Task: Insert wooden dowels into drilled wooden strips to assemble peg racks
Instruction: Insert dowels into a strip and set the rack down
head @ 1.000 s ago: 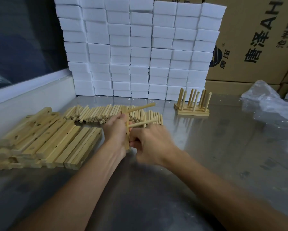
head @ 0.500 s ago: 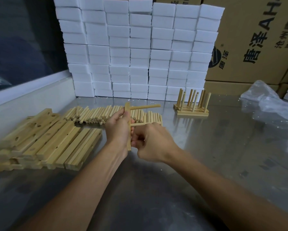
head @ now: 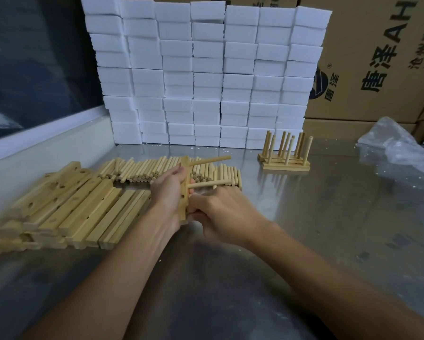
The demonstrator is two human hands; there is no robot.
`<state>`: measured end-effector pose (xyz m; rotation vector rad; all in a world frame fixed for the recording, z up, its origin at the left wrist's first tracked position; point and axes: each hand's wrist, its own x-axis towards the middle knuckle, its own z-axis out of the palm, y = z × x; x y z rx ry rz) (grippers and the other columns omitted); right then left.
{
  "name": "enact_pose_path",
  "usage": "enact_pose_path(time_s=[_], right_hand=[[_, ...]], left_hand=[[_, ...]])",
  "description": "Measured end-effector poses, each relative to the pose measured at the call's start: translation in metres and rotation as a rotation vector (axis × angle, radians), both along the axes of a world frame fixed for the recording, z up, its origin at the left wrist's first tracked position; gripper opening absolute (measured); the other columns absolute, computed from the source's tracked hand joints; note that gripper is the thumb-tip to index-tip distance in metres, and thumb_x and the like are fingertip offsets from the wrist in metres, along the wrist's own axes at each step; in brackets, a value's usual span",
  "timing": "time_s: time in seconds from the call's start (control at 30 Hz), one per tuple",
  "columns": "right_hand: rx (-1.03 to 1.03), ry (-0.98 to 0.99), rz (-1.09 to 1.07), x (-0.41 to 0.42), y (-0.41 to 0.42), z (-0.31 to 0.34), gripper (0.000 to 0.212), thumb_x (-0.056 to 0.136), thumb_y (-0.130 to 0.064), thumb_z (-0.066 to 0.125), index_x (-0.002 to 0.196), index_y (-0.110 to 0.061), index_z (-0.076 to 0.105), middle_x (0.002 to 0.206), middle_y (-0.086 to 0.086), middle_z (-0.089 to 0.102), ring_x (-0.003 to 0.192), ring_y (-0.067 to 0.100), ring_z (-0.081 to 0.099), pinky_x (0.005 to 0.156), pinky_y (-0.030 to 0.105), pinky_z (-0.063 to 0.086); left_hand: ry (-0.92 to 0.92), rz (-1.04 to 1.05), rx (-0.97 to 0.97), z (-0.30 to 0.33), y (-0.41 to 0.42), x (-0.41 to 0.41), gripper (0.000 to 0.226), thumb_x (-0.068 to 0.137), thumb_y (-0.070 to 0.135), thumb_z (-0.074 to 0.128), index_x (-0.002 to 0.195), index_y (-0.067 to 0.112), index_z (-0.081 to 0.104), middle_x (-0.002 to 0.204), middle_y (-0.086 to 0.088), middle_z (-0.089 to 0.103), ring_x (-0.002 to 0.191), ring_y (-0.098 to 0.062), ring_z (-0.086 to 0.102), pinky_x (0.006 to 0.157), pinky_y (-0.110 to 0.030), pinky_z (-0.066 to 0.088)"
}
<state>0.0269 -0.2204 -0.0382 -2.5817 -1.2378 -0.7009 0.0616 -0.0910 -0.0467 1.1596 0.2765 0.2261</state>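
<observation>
My left hand (head: pixel 168 192) grips a drilled wooden strip (head: pixel 184 195) held on end above the metal table. Two dowels stick out of it to the right: an upper dowel (head: pixel 211 160) and a middle dowel (head: pixel 207 184). My right hand (head: pixel 220 212) is curled against the strip's lower part; what its fingers hold is hidden. A pile of loose dowels (head: pixel 157 170) lies behind the hands. Stacked drilled strips (head: pixel 66 204) lie to the left. Finished peg racks (head: pixel 285 155) stand stacked at the back right.
A wall of white foam blocks (head: pixel 206 74) rises at the back of the steel table (head: pixel 304 229). Cardboard boxes (head: pixel 377 57) stand behind on the right. Crumpled clear plastic (head: pixel 397 148) lies at the far right. A raised ledge (head: pixel 46 143) runs along the left.
The strip with its two dowels has stayed in my left hand, tilting slightly more upright. My right hand has shifted a little lower along the strip.
</observation>
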Motion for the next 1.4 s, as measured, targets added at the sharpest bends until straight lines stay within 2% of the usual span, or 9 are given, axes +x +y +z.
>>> enact_pose_path(time_s=[0.4,0.5,0.6,0.8,0.93,1.07,1.17,1.27,1.4], right_hand=[[0.052,0.224,-0.058,0.006,-0.009,0.015,0.004,0.079,-0.017,0.071,0.076,-0.019,0.069,0.063,-0.009,0.058,0.061,0.017,0.049,0.06,0.028,0.039],[0.001,0.155,-0.126,0.01,-0.012,0.026,0.016,0.082,-0.041,0.074,0.086,-0.026,0.071,0.079,-0.011,0.067,0.075,0.015,0.058,0.063,0.03,0.044],[0.077,0.189,-0.238,0.017,-0.022,0.04,0.039,0.07,-0.061,0.077,0.084,-0.025,0.07,0.075,-0.013,0.065,0.069,0.007,0.056,0.063,0.031,0.05],[0.423,0.488,-0.223,0.029,-0.044,0.044,0.04,0.056,-0.035,0.094,0.081,-0.021,0.067,0.069,-0.009,0.066,0.059,0.0,0.061,0.053,0.018,0.05],[0.568,0.587,-0.242,0.035,-0.048,0.039,0.055,0.055,-0.025,0.096,0.098,-0.027,0.062,0.087,-0.002,0.067,0.07,0.012,0.069,0.067,0.034,0.059],[0.864,0.68,-0.269,0.039,-0.047,0.03,0.067,0.068,-0.021,0.09,0.121,-0.031,0.05,0.1,0.002,0.068,0.079,0.014,0.073,0.07,0.032,0.059],[0.921,0.852,-0.274,0.038,-0.046,0.024,0.048,0.079,-0.029,0.082,0.119,-0.022,0.056,0.103,0.007,0.073,0.09,0.018,0.072,0.073,0.029,0.057],[0.94,0.984,-0.223,0.037,-0.046,0.019,0.032,0.088,-0.018,0.073,0.112,0.001,0.063,0.101,0.014,0.074,0.086,0.022,0.073,0.068,0.024,0.057],[0.969,0.924,-0.207,0.039,-0.049,0.014,0.021,0.093,-0.011,0.065,0.109,0.002,0.066,0.097,0.016,0.074,0.077,0.015,0.068,0.067,0.019,0.056]], left_hand=[[-0.077,0.058,-0.058,0.001,-0.014,-0.001,0.019,0.098,0.02,0.059,0.116,0.019,0.067,0.079,-0.007,0.068,0.066,-0.022,0.06,0.055,-0.034,0.05],[-0.092,0.077,-0.108,0.005,-0.009,0.001,0.021,0.099,0.022,0.058,0.118,0.018,0.066,0.07,-0.004,0.064,0.058,-0.021,0.054,0.051,-0.033,0.046],[-0.099,0.113,-0.121,0.005,-0.004,0.003,0.021,0.1,0.024,0.056,0.119,0.022,0.065,0.07,0.0,0.066,0.059,-0.015,0.058,0.058,-0.031,0.05],[-0.115,0.006,-0.19,0.005,-0.004,0.004,0.019,0.099,0.018,0.058,0.115,0.014,0.066,0.082,-0.004,0.067,0.077,-0.02,0.062,0.069,-0.035,0.053],[-0.118,-0.018,-0.229,0.003,-0.003,0.006,0.016,0.098,0.012,0.058,0.111,0.016,0.065,0.093,-0.011,0.069,0.085,-0.026,0.067,0.075,-0.042,0.059],[-0.113,-0.039,-0.308,0.001,-0.001,0.007,0.025,0.1,0.006,0.053,0.124,0.01,0.057,0.108,-0.018,0.071,0.097,-0.033,0.071,0.086,-0.048,0.058],[-0.105,-0.066,-0.364,0.0,-0.002,0.007,0.031,0.099,0.003,0.052,0.13,0.003,0.051,0.116,-0.021,0.068,0.1,-0.034,0.07,0.08,-0.044,0.058],[-0.107,-0.077,-0.391,-0.002,-0.003,0.008,0.032,0.097,-0.003,0.051,0.128,0.002,0.049,0.115,-0.023,0.068,0.1,-0.036,0.07,0.085,-0.048,0.057],[-0.109,-0.081,-0.336,-0.007,0.0,0.009,0.033,0.093,-0.008,0.053,0.125,0.0,0.05,0.112,-0.025,0.069,0.096,-0.035,0.072,0.087,-0.047,0.058]])
